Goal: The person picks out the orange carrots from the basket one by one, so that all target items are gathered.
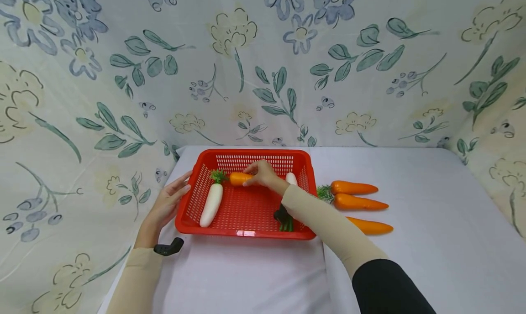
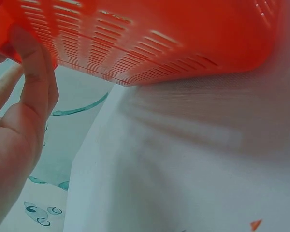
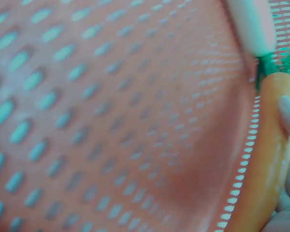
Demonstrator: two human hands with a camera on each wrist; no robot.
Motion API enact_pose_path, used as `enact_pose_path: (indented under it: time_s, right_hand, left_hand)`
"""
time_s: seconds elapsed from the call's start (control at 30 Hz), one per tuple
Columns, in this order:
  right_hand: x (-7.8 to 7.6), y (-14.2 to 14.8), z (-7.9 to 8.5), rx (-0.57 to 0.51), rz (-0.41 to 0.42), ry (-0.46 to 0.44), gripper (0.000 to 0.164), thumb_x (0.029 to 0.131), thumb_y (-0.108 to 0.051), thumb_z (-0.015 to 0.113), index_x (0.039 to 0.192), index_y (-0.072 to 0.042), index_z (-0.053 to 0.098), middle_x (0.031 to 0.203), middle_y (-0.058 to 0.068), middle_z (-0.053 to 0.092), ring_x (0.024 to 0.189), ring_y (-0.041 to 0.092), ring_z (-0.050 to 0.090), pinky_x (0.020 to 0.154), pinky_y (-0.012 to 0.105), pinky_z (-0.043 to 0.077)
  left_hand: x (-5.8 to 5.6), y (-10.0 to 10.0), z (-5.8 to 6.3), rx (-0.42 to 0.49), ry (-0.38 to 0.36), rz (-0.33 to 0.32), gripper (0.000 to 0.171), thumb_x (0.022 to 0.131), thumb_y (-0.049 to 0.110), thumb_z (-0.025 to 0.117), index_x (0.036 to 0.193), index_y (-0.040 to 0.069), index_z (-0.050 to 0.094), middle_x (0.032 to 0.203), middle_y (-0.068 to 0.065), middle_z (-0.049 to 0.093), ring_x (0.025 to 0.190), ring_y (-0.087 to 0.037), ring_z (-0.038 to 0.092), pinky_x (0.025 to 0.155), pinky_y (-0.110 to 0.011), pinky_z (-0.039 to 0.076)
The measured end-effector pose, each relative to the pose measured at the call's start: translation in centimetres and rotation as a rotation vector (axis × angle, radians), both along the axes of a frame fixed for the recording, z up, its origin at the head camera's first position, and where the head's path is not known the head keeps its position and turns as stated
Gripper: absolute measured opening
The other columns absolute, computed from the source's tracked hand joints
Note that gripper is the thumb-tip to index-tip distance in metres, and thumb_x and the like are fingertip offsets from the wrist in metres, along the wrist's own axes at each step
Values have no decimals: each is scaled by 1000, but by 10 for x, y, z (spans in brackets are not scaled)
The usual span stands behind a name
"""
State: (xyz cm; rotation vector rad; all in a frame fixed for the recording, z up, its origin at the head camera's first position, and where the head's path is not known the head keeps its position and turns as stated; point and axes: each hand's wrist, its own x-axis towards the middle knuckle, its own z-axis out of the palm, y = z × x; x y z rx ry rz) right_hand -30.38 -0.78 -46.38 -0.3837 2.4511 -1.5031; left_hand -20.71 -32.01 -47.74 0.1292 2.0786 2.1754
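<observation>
A red plastic basket (image 1: 245, 233) with slotted walls stands on the white table. My left hand (image 1: 169, 201) touches its left rim with extended fingers; in the left wrist view the fingers (image 2: 35, 72) lie against the outer wall. Inside the basket, my right hand (image 1: 264, 173) pinches an orange carrot (image 1: 237, 179) near its leafy end, close to the back wall. A white radish (image 1: 212, 205) lies along the left side, its green top near the carrot's. Another white radish (image 1: 291, 178) on the right is mostly hidden by my right forearm, with green leaves (image 1: 286, 224) showing below.
To the basket's right, an orange carrot (image 1: 354, 187), a second carrot (image 1: 361, 202) and a third carrot (image 1: 371, 226) lie on the table (image 1: 435, 241); my right sleeve partly covers the nearest. Floral cloth (image 1: 263, 117) hangs behind the table and at both sides.
</observation>
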Motion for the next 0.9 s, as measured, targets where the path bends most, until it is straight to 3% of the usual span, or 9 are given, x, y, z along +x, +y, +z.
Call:
enact_pose_path:
  time_s: [0.23,0.43,0.73,0.9]
  right_hand:
    - [1,-1,16,13,31,-17,35,68,-1,91,101,-1,78,104,10,73,96,24,65,82,30,57]
    - [4,3,48,10,57,-37,35,70,-3,90,104,-3,78,106,9,71,96,25,63,81,30,56]
    - [14,32,97,10,179,-4,37,76,-4,86,111,-2,75,117,9,69,101,24,66,84,31,56]
    - [23,55,112,19,213,-1,37,77,-4,86,112,-2,75,115,10,70,102,23,67,89,32,56]
  left_hand:
    - [3,0,2,13,-28,-11,57,104,17,54,157,13,33,134,-9,51,110,-14,62,88,-32,56]
    - [3,1,4,17,-44,-2,56,104,16,53,157,12,33,130,-8,52,108,-13,62,88,-31,56]
    - [-1,-2,3,28,-45,9,56,104,17,54,156,13,35,131,-6,53,107,-13,62,87,-30,56]
    - [-1,0,2,8,-26,5,56,103,21,57,155,15,37,134,-8,52,109,-14,62,88,-31,55]
